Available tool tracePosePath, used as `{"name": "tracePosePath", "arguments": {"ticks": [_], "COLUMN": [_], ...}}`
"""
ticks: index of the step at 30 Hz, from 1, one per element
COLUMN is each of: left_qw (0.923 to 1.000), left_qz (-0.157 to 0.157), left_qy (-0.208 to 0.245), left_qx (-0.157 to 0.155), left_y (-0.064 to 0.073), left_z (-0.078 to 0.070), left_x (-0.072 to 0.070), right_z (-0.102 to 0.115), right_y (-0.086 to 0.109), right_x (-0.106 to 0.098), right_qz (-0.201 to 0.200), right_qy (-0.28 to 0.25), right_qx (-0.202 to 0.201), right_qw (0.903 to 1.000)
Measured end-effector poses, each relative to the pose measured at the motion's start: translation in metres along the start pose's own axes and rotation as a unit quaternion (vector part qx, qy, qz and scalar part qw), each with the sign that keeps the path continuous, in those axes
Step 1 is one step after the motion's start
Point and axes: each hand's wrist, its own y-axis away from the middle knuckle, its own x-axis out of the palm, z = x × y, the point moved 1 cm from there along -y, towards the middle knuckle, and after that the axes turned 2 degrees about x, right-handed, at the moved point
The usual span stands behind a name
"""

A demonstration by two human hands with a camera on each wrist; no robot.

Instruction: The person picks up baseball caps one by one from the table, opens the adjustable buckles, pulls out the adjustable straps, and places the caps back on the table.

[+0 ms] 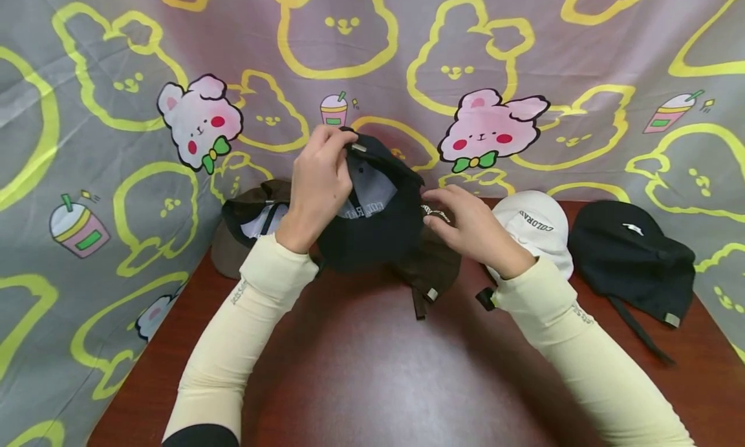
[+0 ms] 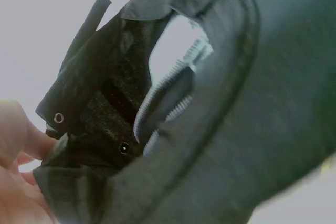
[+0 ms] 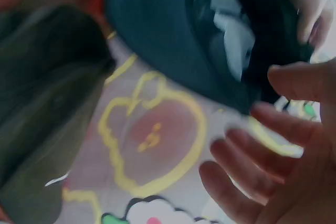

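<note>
A dark cap (image 1: 375,243) is held up above the table, its hollow inside and pale lining facing the head camera. My left hand (image 1: 320,185) pinches the cap's edge at the upper left, by a small light tag. In the left wrist view, that hand (image 2: 23,166) grips the back band of the cap (image 2: 210,129), near metal eyelets. My right hand (image 1: 474,224) is beside the cap's right edge, with fingers loosely spread. The right wrist view shows nothing held in that hand (image 3: 278,150); whether the thumb touches the cap is unclear.
Behind the raised cap lies a brown cap (image 1: 436,262), partly hidden. A white cap (image 1: 532,224) and a black cap (image 1: 625,259) rest at the right. Another brown cap (image 1: 228,250) sits at the left on the reddish table (image 1: 372,363). Patterned cloth (image 1: 372,65) hangs behind.
</note>
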Motion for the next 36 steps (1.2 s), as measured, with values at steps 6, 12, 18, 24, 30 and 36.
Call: {"name": "tracePosePath", "arguments": {"ticks": [6, 12, 18, 24, 30, 36], "left_qw": [0.9989, 0.9977, 0.9975, 0.9970, 0.9957, 0.9930], "left_qz": [-0.010, 0.005, 0.003, 0.014, 0.030, 0.051], "left_qy": [0.030, 0.048, 0.052, 0.058, 0.066, 0.093], "left_qx": [0.035, 0.047, 0.048, 0.050, 0.058, 0.051], "left_y": [-0.006, -0.007, -0.005, 0.001, 0.007, 0.012], "left_z": [-0.025, -0.042, -0.052, -0.061, -0.069, -0.071], "left_x": [0.014, 0.030, 0.042, 0.050, 0.057, 0.060], "right_z": [0.013, 0.012, 0.009, 0.010, 0.010, 0.003], "right_y": [0.000, -0.001, -0.003, -0.007, -0.011, -0.010], "right_x": [-0.009, -0.014, -0.014, -0.012, -0.013, -0.015], "right_qz": [-0.134, -0.233, -0.289, -0.317, -0.343, -0.370], "right_qy": [-0.028, -0.036, -0.054, -0.072, -0.066, -0.073], "right_qx": [0.012, 0.033, 0.036, 0.016, -0.025, -0.035], "right_qw": [0.9905, 0.9712, 0.9551, 0.9455, 0.9367, 0.9256]}}
